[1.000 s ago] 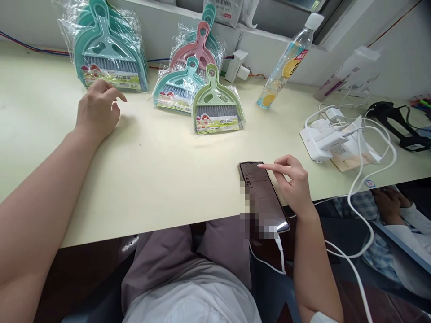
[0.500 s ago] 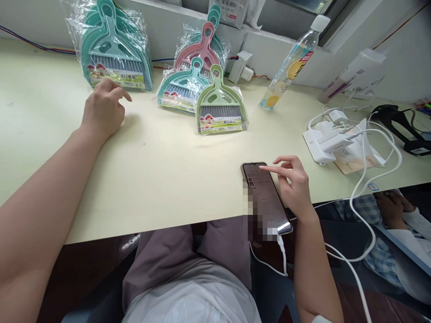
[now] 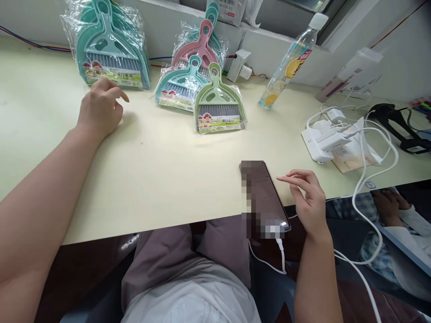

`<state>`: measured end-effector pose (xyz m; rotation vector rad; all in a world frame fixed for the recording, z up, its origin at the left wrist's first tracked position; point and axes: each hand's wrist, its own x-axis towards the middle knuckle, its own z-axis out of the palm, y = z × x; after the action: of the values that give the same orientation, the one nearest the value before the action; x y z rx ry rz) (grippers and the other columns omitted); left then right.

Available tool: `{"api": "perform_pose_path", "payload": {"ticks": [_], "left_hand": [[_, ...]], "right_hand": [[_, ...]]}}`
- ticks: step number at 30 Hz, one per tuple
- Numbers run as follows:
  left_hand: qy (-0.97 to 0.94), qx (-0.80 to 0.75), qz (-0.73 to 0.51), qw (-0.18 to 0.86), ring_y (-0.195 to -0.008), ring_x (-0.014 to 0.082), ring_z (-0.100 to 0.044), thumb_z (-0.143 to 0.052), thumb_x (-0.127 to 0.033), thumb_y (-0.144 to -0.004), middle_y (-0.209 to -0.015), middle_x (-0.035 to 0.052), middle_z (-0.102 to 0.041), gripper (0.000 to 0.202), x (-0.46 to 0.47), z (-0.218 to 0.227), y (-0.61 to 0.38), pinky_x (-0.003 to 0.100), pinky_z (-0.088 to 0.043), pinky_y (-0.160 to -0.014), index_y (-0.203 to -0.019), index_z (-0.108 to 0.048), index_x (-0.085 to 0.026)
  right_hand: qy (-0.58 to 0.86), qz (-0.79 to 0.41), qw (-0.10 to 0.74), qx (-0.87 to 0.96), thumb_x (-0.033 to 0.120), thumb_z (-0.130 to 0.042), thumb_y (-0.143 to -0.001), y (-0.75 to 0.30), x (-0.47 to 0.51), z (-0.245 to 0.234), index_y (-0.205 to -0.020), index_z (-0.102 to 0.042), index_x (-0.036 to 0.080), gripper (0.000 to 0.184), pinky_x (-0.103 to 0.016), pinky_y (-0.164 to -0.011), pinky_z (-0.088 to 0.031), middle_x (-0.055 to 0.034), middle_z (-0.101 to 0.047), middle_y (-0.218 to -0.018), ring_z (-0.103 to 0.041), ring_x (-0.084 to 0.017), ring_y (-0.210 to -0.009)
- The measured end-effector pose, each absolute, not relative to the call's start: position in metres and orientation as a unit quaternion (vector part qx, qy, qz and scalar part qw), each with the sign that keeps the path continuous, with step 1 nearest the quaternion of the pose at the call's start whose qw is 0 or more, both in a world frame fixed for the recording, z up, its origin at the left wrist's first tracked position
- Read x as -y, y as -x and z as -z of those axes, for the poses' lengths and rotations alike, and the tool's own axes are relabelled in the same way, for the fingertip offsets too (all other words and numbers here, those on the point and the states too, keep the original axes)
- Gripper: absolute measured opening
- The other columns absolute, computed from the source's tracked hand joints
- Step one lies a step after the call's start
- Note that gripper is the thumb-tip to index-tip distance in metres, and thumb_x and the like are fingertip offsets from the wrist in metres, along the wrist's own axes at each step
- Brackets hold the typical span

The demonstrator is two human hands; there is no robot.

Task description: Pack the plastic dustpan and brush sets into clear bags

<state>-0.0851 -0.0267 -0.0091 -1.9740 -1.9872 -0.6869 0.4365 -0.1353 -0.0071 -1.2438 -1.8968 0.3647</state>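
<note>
My left hand [image 3: 101,107] rests back-up on the table, its fingertips at the lower edge of a teal dustpan-and-brush set [image 3: 112,51] in clear wrap. A finger points right and the others bend forward, partly hidden; I see nothing held. Just right of a phone [image 3: 267,190], my right hand [image 3: 308,195] hovers with fingers apart and touches nothing. The phone lies at the table's front edge, its lower end overhanging, with a white cable [image 3: 279,244] plugged in. Part of its screen is pixelated.
More wrapped sets stand by the wall: a green one [image 3: 220,101], a smaller teal one [image 3: 180,87] and a pink one [image 3: 198,47]. A drink bottle [image 3: 289,65], a power strip [image 3: 316,143] with looping cables and a black device [image 3: 399,130] are rightward. Another person's hands [image 3: 390,204] show at right.
My right hand has drawn back from the phone screen, moving right and down. The screen looks different. My left hand stays in place; the whole view shifts slightly.
</note>
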Motion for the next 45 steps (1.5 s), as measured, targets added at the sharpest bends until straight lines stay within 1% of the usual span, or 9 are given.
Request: {"api": "perform_pose_path", "payload": {"ticks": [6,9,12,19,24,26,32,37,45], "left_hand": [[0.673,0.691,0.237,0.117,-0.105,0.0211,-0.057,-0.037,-0.024,-0.089,-0.122,0.0069,-0.058,0.034,0.027,0.009,0.084,0.036,-0.050,-0.089,-0.103,-0.068,-0.020],[0.669,0.695,0.240,0.107,-0.103,0.0207,-0.057,-0.036,-0.026,-0.090,-0.122,0.0057,-0.058,0.035,0.028,0.008,0.084,0.035,-0.050,-0.089,-0.103,-0.069,-0.022],[0.665,0.700,0.239,0.106,-0.103,0.0201,-0.057,-0.037,-0.027,-0.089,-0.122,0.0044,-0.059,0.036,0.027,0.009,0.085,0.034,-0.050,-0.089,-0.103,-0.070,-0.023],[0.673,0.694,0.230,0.112,-0.099,0.0203,-0.058,-0.036,-0.026,-0.089,-0.121,0.0070,-0.060,0.036,0.027,0.009,0.086,0.036,-0.050,-0.087,-0.102,-0.070,-0.020],[0.671,0.696,0.229,0.114,-0.098,0.0184,-0.058,-0.037,-0.026,-0.089,-0.119,0.0059,-0.061,0.034,0.027,0.011,0.086,0.034,-0.050,-0.088,-0.099,-0.070,-0.020],[0.670,0.696,0.230,0.117,-0.097,0.0185,-0.058,-0.037,-0.026,-0.089,-0.118,0.0061,-0.061,0.034,0.027,0.011,0.086,0.035,-0.050,-0.087,-0.098,-0.070,-0.020],[0.670,0.698,0.229,0.108,-0.097,0.0188,-0.059,-0.038,-0.027,-0.089,-0.118,0.0061,-0.061,0.035,0.027,0.010,0.085,0.035,-0.050,-0.087,-0.098,-0.070,-0.020],[0.669,0.699,0.231,0.103,-0.096,0.0188,-0.059,-0.038,-0.029,-0.089,-0.117,0.0064,-0.062,0.035,0.026,0.010,0.086,0.035,-0.050,-0.087,-0.097,-0.071,-0.020],[0.673,0.695,0.233,0.100,-0.098,0.0201,-0.059,-0.039,-0.028,-0.088,-0.118,0.0082,-0.062,0.034,0.026,0.009,0.086,0.036,-0.050,-0.088,-0.096,-0.071,-0.019]], "right_hand": [[0.492,-0.130,0.376,0.775,0.014,-0.048,-0.092,-0.442,0.137,0.006,-0.093,-0.078,0.039,0.038,-0.037,-0.081,-0.046,-0.0020,-0.057,-0.101,-0.055,-0.016,-0.081],[0.497,-0.125,0.373,0.774,0.016,-0.048,-0.091,-0.450,0.135,0.008,-0.087,-0.079,0.038,0.038,-0.039,-0.078,-0.046,-0.0023,-0.058,-0.102,-0.054,-0.017,-0.078],[0.499,-0.134,0.361,0.777,0.017,-0.048,-0.092,-0.455,0.133,0.010,-0.085,-0.079,0.038,0.038,-0.039,-0.077,-0.046,-0.0028,-0.059,-0.103,-0.054,-0.017,-0.079],[0.466,-0.191,0.330,0.799,0.015,-0.046,-0.093,-0.447,0.136,0.007,-0.093,-0.078,0.040,0.042,-0.039,-0.084,-0.047,-0.0031,-0.058,-0.109,-0.054,-0.019,-0.089],[0.460,-0.202,0.337,0.796,0.014,-0.045,-0.094,-0.443,0.137,0.006,-0.091,-0.079,0.038,0.042,-0.037,-0.080,-0.045,-0.0044,-0.053,-0.099,-0.054,-0.019,-0.089],[0.470,-0.204,0.340,0.789,0.015,-0.045,-0.094,-0.442,0.137,0.007,-0.092,-0.079,0.036,0.040,-0.037,-0.078,-0.045,-0.0048,-0.052,-0.099,-0.054,-0.019,-0.087],[0.497,-0.186,0.375,0.760,0.021,-0.046,-0.094,-0.438,0.134,0.008,-0.112,-0.071,0.035,0.034,-0.037,-0.082,-0.046,-0.0053,-0.051,-0.104,-0.054,-0.021,-0.094],[0.498,-0.174,0.382,0.759,0.022,-0.045,-0.094,-0.433,0.124,0.007,-0.115,-0.069,0.032,0.033,-0.037,-0.081,-0.045,-0.0054,-0.050,-0.101,-0.053,-0.020,-0.089],[0.467,-0.162,0.373,0.785,0.012,-0.042,-0.089,-0.417,0.104,0.007,-0.114,-0.069,0.031,0.042,-0.035,-0.074,-0.046,-0.0050,-0.050,-0.098,-0.052,-0.018,-0.081]]}}
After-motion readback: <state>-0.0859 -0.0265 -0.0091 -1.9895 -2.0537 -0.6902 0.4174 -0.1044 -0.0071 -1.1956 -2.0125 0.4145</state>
